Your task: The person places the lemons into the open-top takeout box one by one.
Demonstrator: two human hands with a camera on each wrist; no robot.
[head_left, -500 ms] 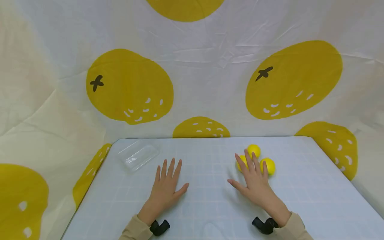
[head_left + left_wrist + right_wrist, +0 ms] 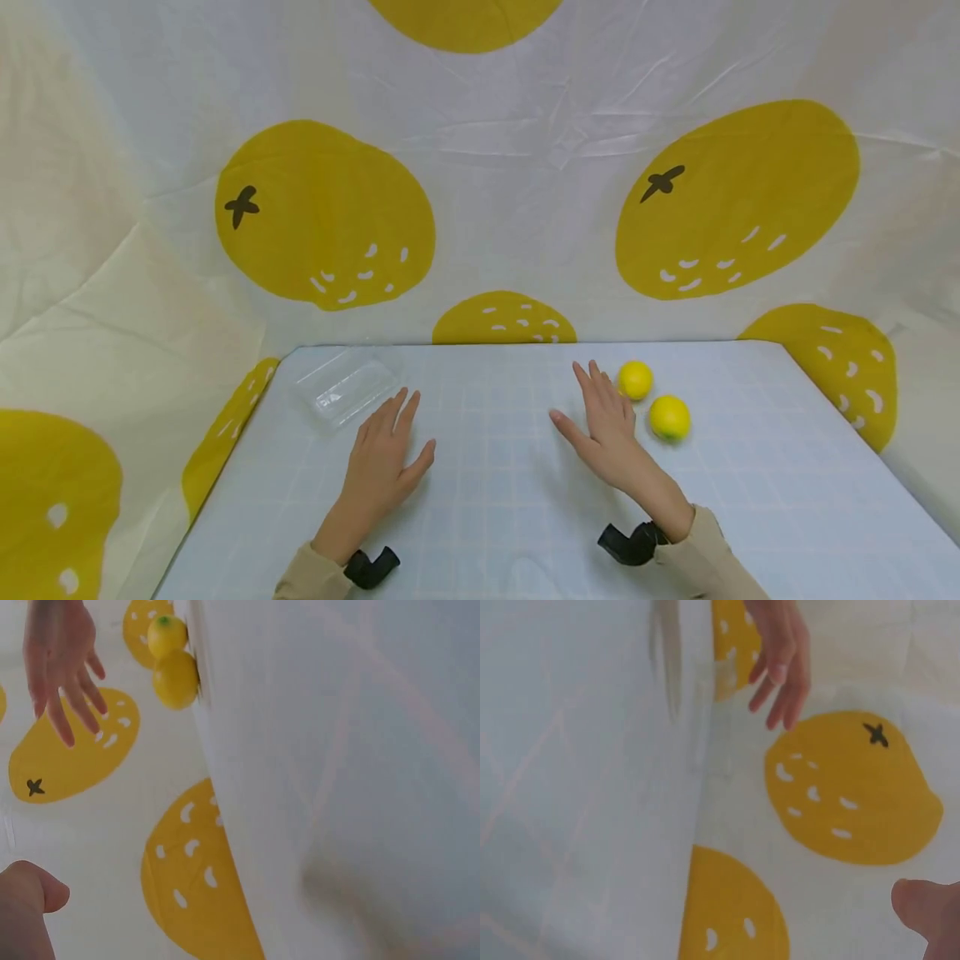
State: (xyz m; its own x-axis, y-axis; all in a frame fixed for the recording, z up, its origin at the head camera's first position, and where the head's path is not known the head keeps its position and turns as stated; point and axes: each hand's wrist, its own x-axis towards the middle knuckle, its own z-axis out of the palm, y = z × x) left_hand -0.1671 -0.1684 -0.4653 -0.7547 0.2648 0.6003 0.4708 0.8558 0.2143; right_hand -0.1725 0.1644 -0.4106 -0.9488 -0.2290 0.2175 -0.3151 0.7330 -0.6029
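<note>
Over the left half of the table my left hand (image 2: pixel 378 467) is held with its fingers extended, holding nothing. A clear plastic tray (image 2: pixel 345 392) lies just beyond its fingertips. My right hand (image 2: pixel 611 437), also with straight fingers and nothing in them, hovers left of two yellow lemons (image 2: pixel 670 418). It covers the spot where a third lemon was visible before. In the left wrist view two lemons (image 2: pixel 176 679) appear near the right hand (image 2: pixel 67 667), with a greenish tip on one. The right wrist view shows the left hand (image 2: pixel 784 660) apart from the table.
The table (image 2: pixel 495 500) has a pale checked cover. Behind and beside it hangs a white cloth (image 2: pixel 525 208) printed with large yellow fruit. A black wrist-camera mount sits at each wrist, below beige sleeves (image 2: pixel 708 554).
Both hands have shifted left, and the right one has also risen slightly in the head view. One lemon has gone out of sight at the right hand. The tray and other two lemons stay put.
</note>
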